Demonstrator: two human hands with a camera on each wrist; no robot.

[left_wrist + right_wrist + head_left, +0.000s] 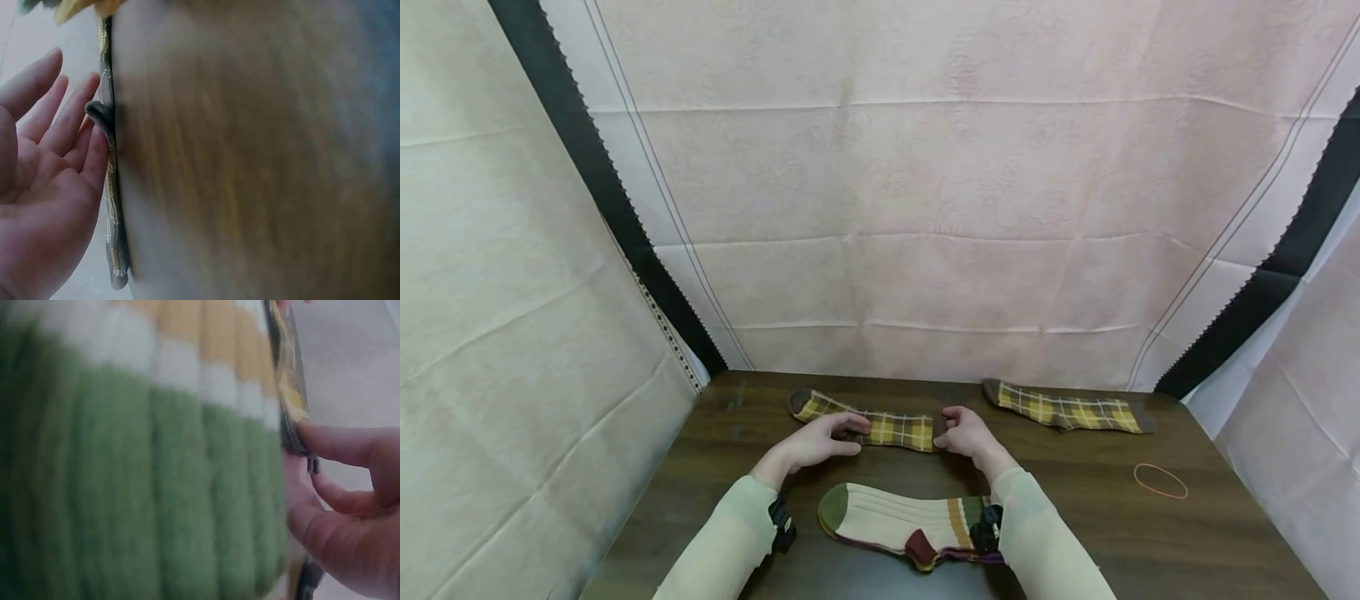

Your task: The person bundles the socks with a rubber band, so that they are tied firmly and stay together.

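Observation:
A yellow plaid sock (898,429) with dark toe and cuff lies flat on the table, its toe to the left. My left hand (827,437) rests over its middle, fingers extended and relaxed; in the left wrist view the fingers (94,147) touch the sock's edge beside the dark heel (100,115). At the cuff end, my right hand (967,437) pinches the dark cuff (294,439) between thumb and curled fingers. Nearer me lies a stack of socks (898,517), topped by a cream ribbed one with green toe and mustard stripe; my right wrist covers its cuff end.
Another yellow plaid sock (1067,408) lies flat at the back right. A thin rubber band (1159,482) is on the wooden table (1075,517) toward the right. Pale cloth (925,208) hangs behind the table and at both sides.

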